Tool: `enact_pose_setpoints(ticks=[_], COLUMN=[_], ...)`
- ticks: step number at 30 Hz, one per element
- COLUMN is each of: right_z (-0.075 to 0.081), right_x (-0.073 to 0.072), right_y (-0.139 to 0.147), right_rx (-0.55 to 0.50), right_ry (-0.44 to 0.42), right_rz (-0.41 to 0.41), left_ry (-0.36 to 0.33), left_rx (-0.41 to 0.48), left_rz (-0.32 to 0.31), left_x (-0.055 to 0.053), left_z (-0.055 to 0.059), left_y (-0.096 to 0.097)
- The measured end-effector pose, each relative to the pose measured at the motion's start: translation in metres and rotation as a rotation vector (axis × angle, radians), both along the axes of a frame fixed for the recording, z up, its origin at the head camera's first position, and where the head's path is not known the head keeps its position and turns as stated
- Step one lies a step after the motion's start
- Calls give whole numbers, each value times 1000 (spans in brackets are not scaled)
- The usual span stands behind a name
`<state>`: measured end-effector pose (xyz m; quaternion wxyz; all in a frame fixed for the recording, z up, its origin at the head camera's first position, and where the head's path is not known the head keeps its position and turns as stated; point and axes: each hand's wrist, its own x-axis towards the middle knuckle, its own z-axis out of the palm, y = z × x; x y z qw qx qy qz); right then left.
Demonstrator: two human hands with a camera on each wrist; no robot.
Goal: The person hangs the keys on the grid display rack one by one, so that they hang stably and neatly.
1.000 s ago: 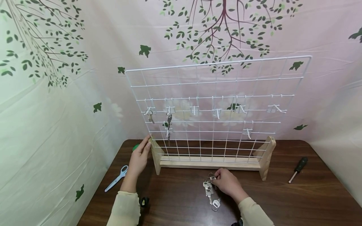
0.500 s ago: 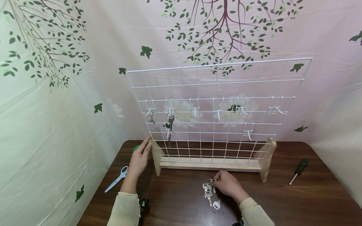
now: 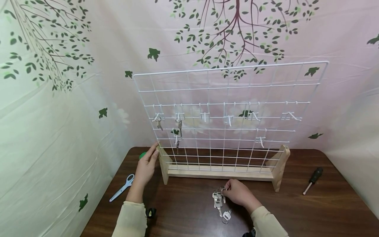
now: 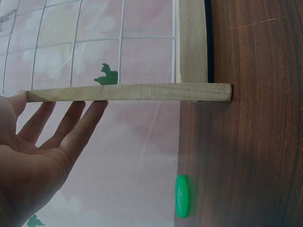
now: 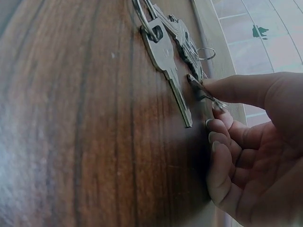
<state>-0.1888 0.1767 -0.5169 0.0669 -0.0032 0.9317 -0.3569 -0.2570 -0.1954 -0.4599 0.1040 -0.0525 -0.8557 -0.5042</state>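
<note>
My left hand [image 3: 145,166] touches the left wooden side panel [image 4: 142,92] of a white wire grid rack [image 3: 220,161]. Its fingers are fairly straight, tips on the panel's outer face. At the front of the rack, my right hand [image 3: 239,192] pinches a small metal key [image 5: 208,94] between thumb and fingers, just above the table. Beside it lies a cluster of silver keys [image 3: 217,200] with rings. Another ringed key [image 3: 226,215] lies nearer me. Keys hang from hooks on the grid's left part, including one key [image 3: 159,123] and a longer key [image 3: 180,126].
Several white hooks [image 3: 228,120] on the grid carry nothing. Light blue scissors [image 3: 122,188] lie left on the brown table [image 3: 189,214], a screwdriver [image 3: 313,180] right. A green round object [image 4: 182,196] sits beyond the left panel. A printed cloth [image 3: 112,42] hangs behind.
The pinched key, up by the fingers a second ago, now points downward beside the other keys. Keys on the second hook have swung slightly. My left hand stays on the panel.
</note>
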Motion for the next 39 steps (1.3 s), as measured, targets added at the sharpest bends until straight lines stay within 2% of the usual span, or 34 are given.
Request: enact_pose_setpoints(ticks=[10,19,25,28,35,39], right_z=[0,-8,-5,-4,-3,0], right_x=[-1,-1,1,1,7,12], right_y=[2,9,9,12,25,27], right_rx=[-28,-74,-120,-180,-408,-488], right_ry=[-16,-5,-33,-61,-127,-149], right_rz=[1,63,20,19,112,141], left_ry=[1,9,5,12,9,9], left_rx=[6,7,23,24,42,40], left_rz=[1,-2,-8,-6,-11,-15], left_x=[-1,0,1,0,1,1], left_z=[0,0,1,2,2,2], left_y=[1,0,1,2,3,3])
